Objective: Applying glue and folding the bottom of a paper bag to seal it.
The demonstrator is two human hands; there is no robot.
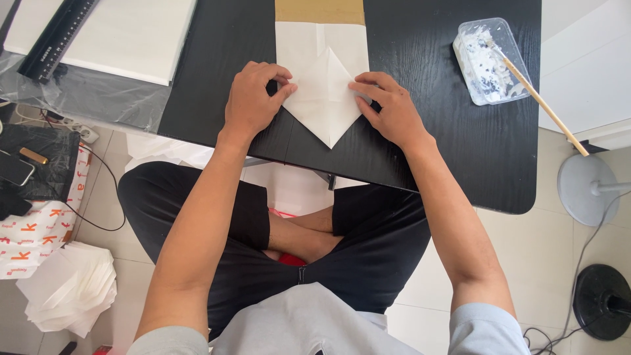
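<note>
Head view, white folded paper (322,79) with pointed end on black desk (427,131), left hand (253,98) fingers curled, pressing paper's left edge, right hand (391,108) fingers spread flat on right edge, plastic tub (490,62) with stick (542,105) at right, ruler (56,39) far left.

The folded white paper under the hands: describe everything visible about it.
The folded white paper sheet lies flat on the black wood-grain table, its near end folded into a point aimed at the person. Creases run down its middle and diagonally. Its far end overlaps a brown cardboard strip. The left hand presses its left edge, and the right hand presses its right edge.
</note>
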